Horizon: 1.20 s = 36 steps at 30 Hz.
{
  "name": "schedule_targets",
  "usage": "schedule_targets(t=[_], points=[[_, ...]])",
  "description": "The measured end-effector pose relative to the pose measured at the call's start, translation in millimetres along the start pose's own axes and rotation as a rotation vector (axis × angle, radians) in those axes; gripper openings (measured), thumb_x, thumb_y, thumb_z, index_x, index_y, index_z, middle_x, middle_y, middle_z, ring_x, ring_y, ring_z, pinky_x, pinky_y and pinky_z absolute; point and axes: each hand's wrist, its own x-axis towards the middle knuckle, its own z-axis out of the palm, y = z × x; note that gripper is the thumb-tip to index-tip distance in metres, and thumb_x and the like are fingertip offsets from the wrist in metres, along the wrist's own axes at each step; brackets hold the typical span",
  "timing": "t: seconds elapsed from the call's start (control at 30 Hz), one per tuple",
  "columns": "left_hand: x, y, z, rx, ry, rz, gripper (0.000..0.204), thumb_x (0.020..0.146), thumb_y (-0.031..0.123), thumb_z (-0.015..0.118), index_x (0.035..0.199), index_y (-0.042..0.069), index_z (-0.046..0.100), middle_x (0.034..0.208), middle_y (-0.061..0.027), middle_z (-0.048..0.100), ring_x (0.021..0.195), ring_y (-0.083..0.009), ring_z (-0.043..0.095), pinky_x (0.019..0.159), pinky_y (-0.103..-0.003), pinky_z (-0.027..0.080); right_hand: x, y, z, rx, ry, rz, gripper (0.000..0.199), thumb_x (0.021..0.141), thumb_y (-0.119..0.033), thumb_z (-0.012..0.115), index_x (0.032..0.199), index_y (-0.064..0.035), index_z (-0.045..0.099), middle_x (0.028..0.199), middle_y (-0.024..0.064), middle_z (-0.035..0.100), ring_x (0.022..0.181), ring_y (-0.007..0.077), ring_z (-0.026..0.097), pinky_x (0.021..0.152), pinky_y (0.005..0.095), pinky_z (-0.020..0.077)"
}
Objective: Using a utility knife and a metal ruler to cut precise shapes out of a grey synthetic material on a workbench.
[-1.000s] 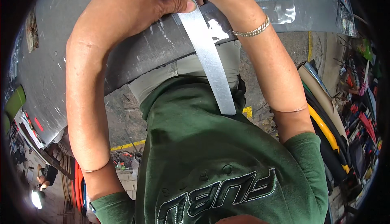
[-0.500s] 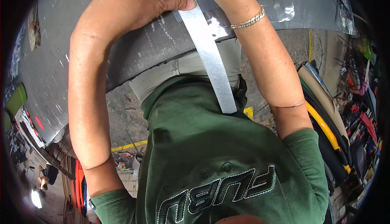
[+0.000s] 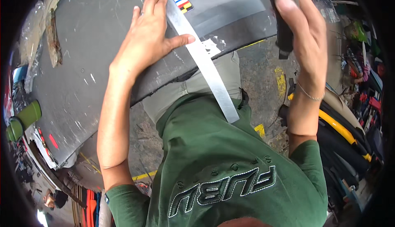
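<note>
A long flat metal ruler (image 3: 205,60) lies across the dark grey sheet (image 3: 82,91) on the work surface, its near end reaching over the edge toward my green shirt. My left hand (image 3: 148,35) lies flat with fingers spread beside the ruler, its thumb and fingertips resting on the metal. At the upper right, my right hand (image 3: 306,33) is raised off the sheet and closed around a dark, elongated tool (image 3: 284,21), whose kind I cannot make out. A clear grey film piece (image 3: 226,4) and a small coloured patch (image 3: 183,3) lie right of the ruler.
A piece of wood (image 3: 52,39) lies on the sheet's left side, with a green cylinder (image 3: 26,120) at its left edge. A torn white scrap (image 3: 212,47) sits near the front edge. Dark rolls with a yellow strip (image 3: 339,126) stand on the right.
My right hand has moved from the ruler's far end to the right, and a dark tool now shows in it. My left hand has flattened out along the ruler. The coloured patch has come into sight.
</note>
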Motion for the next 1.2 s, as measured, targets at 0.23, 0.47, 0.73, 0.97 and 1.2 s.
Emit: schedule_targets(t=[0.23,0.47,0.73,0.97,1.2], points=[[2,2,-5,-0.035,-0.038,-0.002,0.114,0.079,0.061,0.08,0.154,-0.011,0.033,0.164,-0.0287,0.029,0.156,-0.0396,0.022,0.127,-0.057,0.017,-59,7,-64,0.131,0.464,0.157,0.028,0.097,-0.006,0.071,0.122,0.0044,0.066,0.107,0.0109,0.071,0.103,0.0189,0.069,0.085,0.0279,0.0577],[7,12,-8,-0.066,-0.132,-0.05,0.114,0.078,0.059,0.082,0.155,-0.009,0.033,0.167,-0.0268,0.024,0.158,-0.0436,0.015,0.125,-0.064,0.014,-124,95,-5,1.126,0.767,0.459,0.027,0.1,-0.004,0.065,0.122,0.007,0.056,0.124,0.021,0.066,0.115,0.0312,0.068,0.099,0.0338,0.0623],[8,20,-10,-0.045,-0.153,-0.054,0.116,0.079,0.065,0.078,0.156,-0.009,0.032,0.166,-0.0306,0.022,0.157,-0.0439,0.019,0.125,-0.062,0.016,-157,77,15,1.252,0.045,0.526,0.036,0.091,-0.005,0.069,0.123,-0.0102,0.055,0.103,0.001,0.061,0.079,0.0179,0.066,0.074,0.0364,0.0553],[9,16,-11,-0.008,-0.132,-0.032,0.113,0.082,0.072,0.07,0.157,-0.004,0.033,0.165,-0.0304,0.025,0.157,-0.0421,0.021,0.126,-0.059,0.017,-136,28,59,0.067,-0.199,0.622,0.031,0.093,-0.026,0.078,0.103,0.0016,0.067,0.077,-0.0021,0.055,0.076,0.0076,0.049,0.066,0.0294,0.044],[-37,32,-34,0.419,-0.135,-0.26,0.099,0.086,0.078,0.059,0.149,0.002,0.048,0.144,-0.0272,0.054,0.128,-0.0403,0.058,0.105,-0.055,0.045,-144,38,10,0.118,-0.084,0.664,0.038,0.096,-0.023,0.075,0.121,0.0033,0.067,0.104,0.006,0.07,0.099,0.0139,0.064,0.091,0.0315,0.0512]])
